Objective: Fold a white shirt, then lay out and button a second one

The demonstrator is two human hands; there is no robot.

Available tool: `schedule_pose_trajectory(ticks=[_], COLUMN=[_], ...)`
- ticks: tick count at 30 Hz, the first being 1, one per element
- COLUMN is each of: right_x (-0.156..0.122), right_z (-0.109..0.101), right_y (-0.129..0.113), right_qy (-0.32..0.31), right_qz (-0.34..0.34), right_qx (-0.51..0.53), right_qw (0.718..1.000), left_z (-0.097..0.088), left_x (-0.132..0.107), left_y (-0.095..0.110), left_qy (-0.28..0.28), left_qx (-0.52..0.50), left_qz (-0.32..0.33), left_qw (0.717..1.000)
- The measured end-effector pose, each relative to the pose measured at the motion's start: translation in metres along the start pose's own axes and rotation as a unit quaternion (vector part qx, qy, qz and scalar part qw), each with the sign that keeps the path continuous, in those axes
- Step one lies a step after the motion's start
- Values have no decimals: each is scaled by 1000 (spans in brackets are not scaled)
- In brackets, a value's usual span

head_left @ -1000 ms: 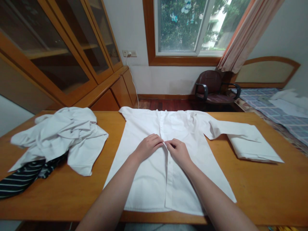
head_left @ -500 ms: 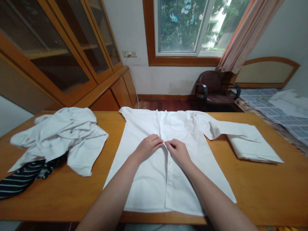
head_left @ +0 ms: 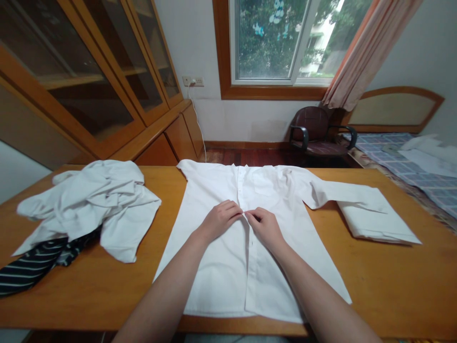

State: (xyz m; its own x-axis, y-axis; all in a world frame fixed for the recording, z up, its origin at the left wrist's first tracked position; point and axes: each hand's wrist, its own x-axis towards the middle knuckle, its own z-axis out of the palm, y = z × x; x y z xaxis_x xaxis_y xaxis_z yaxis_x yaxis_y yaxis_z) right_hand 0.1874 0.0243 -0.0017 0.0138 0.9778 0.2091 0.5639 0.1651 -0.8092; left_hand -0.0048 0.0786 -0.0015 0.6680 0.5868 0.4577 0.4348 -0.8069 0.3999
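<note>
A white short-sleeved shirt (head_left: pixel 214 267) lies spread flat, front up, on the wooden table (head_left: pixel 392 281), collar end away from me. My left hand (head_left: pixel 218 220) and my right hand (head_left: pixel 264 227) meet at the shirt's button strip in the middle of the chest. Both hands have curled fingers pinching the two front edges together at one spot. What sits between the fingertips is too small to make out beyond the cloth.
A crumpled heap of white shirts (head_left: pixel 91 202) lies at the left, over a dark striped tie (head_left: pixel 32 267). A folded white shirt (head_left: pixel 378 221) rests at the right. Beyond the table stand a brown armchair (head_left: pixel 316 131), a wooden glass-door cabinet (head_left: pixel 93 81) and a bed (head_left: pixel 421 166).
</note>
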Motion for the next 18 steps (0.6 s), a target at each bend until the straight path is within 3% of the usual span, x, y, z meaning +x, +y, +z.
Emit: schedule_pose_trajectory(ticks=[18], right_x=[-1], right_z=[1], right_y=[2], right_qy=[-3], right_qz=[-10], right_qx=[-4], right_qw=[1000], left_z=[0], left_x=[-1], left_y=[-1], left_qy=[-7], left_qx=[5], left_qz=[-5], left_qw=[1000])
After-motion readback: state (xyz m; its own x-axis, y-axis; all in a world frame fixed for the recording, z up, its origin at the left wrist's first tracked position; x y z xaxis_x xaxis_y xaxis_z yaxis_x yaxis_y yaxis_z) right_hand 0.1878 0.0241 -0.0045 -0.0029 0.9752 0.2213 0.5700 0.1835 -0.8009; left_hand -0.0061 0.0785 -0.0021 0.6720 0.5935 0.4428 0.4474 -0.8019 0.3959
